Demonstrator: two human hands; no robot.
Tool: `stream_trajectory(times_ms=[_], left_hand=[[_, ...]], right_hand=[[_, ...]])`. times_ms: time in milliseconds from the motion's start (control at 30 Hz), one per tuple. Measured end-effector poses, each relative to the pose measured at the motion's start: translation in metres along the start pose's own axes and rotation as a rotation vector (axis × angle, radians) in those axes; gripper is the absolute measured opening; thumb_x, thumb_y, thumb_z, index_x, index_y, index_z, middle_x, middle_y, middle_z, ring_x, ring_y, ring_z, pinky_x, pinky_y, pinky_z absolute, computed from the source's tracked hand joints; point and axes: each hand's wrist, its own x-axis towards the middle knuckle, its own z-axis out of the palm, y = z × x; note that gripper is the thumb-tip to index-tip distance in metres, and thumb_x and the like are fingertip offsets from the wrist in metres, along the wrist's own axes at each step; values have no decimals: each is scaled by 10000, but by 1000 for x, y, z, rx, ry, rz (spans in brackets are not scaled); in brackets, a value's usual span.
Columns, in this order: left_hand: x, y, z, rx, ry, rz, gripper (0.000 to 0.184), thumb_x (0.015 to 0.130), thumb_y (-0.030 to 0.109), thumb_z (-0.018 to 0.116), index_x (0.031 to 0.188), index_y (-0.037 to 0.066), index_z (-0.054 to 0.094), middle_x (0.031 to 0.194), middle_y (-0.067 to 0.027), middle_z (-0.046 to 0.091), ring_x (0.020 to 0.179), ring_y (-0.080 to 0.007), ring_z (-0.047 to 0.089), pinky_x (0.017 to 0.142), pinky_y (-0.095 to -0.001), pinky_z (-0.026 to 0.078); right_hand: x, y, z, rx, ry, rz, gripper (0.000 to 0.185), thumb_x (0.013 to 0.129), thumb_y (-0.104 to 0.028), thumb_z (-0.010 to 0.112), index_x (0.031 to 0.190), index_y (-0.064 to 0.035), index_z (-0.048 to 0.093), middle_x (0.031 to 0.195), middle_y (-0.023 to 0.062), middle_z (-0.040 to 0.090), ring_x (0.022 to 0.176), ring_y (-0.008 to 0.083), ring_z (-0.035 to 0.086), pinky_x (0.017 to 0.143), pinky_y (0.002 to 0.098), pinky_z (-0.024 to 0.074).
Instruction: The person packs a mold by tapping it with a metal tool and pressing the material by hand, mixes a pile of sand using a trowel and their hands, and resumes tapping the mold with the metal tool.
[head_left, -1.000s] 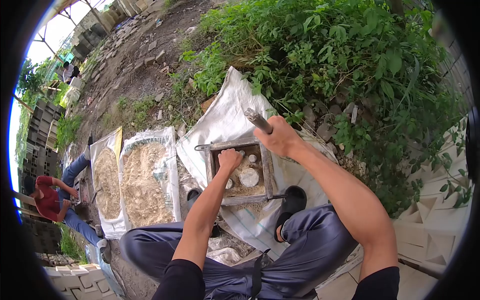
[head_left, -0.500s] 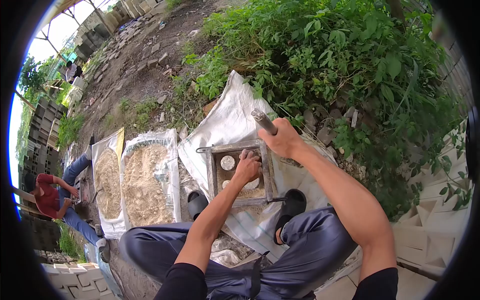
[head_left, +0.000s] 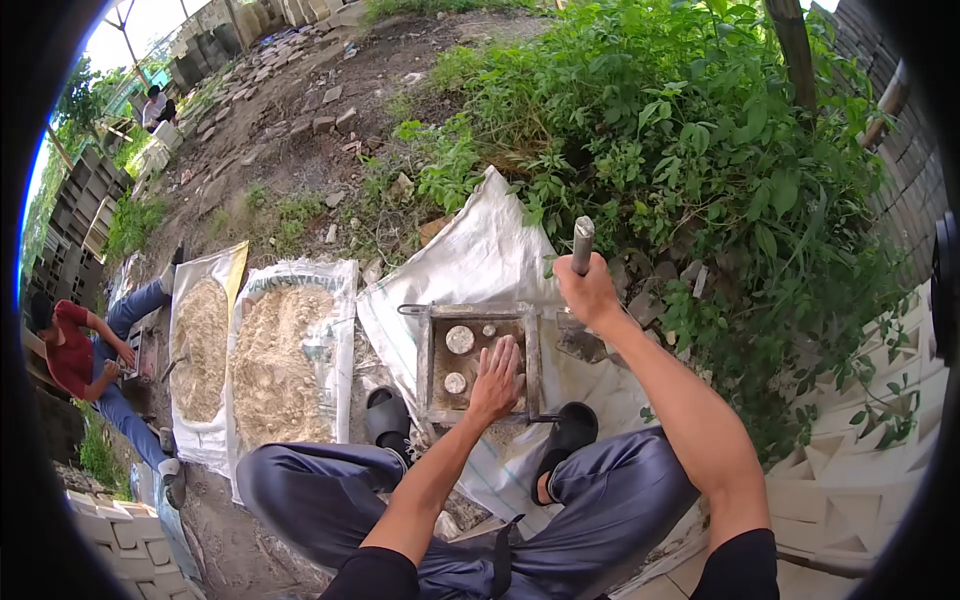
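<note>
A square frame (head_left: pixel 428 352) with worn grey-brown sides lies on a white woven sack, with brown granular material inside. Several pale round discs sit in it: a large disc (head_left: pixel 460 340), a smaller disc (head_left: pixel 455 383) and a tiny disc (head_left: pixel 489 329). My left hand (head_left: pixel 497 381) lies palm down inside the frame at its right side, fingers stretched out, hiding what is beneath. Beyond the frame's upper right corner, my right hand (head_left: pixel 590 296) is closed round a metal rod (head_left: pixel 583 246) pointing upward. Its lower end is hidden by the fist.
Two sacks of pale powder (head_left: pixel 285 350) lie left of the frame. My sandalled feet (head_left: pixel 570 435) flank it. Leafy plants (head_left: pixel 690 150) grow at the upper right. A person in a red shirt (head_left: pixel 72 350) sits far left; another person (head_left: pixel 157 108) is farther back.
My left hand has flattened, its fingers straightened from a curled pose, and the lower disc now shows more fully. The rod in my right hand stands more upright. The whole view has shifted slightly.
</note>
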Motion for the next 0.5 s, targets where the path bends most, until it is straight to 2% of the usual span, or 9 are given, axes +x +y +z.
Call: stream_trajectory(times_ms=[100,133,200,233,267,333,400,467,500], left_hand=[[-14,-6,4,-192,-258,146,614,953,262,462,1452,-34,263,1535,-211,227,1434,-334,211,1168,-468,171],[-10,-6,-11,-186,-253,141,614,953,262,462,1452,-34,263,1535,-211,227,1434,-334,211,1168,-468,171],[-12,-4,-31,-89,63,-57,595,959,248,453,1449,-35,269,1527,-206,253,1429,-316,232,1170,-468,173],[-17,-9,-20,-86,30,-42,523,958,259,454,1393,-23,384,1497,-170,341,1418,-301,266,1168,-467,172],[-23,-16,-22,-89,21,-43,523,958,259,454,1393,-23,384,1497,-170,341,1418,-301,266,1168,-467,172],[-21,-40,-31,-152,-455,352,492,948,269,476,1361,4,439,1465,-132,409,1397,-300,312,1157,-475,197],[-12,-48,-66,-52,-528,320,444,953,277,473,1319,26,493,1418,-97,478,1368,-300,360,1147,-486,210],[-16,-61,-79,25,125,-154,580,932,342,512,1392,6,400,1467,-158,394,1358,-335,358,1138,-486,224],[-24,-67,-75,29,126,-160,580,932,342,512,1392,6,400,1467,-158,394,1358,-335,358,1138,-486,224]], right_hand=[[-1,3,-3,-12,-24,-35,415,805,-237,543,519,43,434,448,47,394,443,120,371,461,359,326],[1,1,-4,-6,-47,-49,414,805,-232,540,513,40,429,448,41,389,443,118,368,459,358,320],[2,2,-4,-14,-56,-50,411,805,-233,541,515,37,430,447,38,389,443,114,371,457,355,317],[-1,4,-5,-27,-64,-47,408,805,-234,542,518,34,432,446,35,390,442,110,374,455,352,314],[-4,7,-3,-26,-64,-37,408,805,-234,542,518,34,432,446,35,390,442,110,374,455,352,314],[1,12,-2,21,-70,3,404,814,-229,538,512,19,437,445,21,404,443,98,383,446,339,303],[-1,17,2,127,-78,55,398,820,-224,532,506,0,436,448,7,409,440,89,380,442,328,296],[-2,21,10,238,-96,103,393,827,-219,527,500,-20,435,452,-7,414,436,81,377,438,316,289],[-2,24,14,312,-104,127,378,834,-214,521,509,-40,435,463,-17,415,436,75,374,437,304,289]])
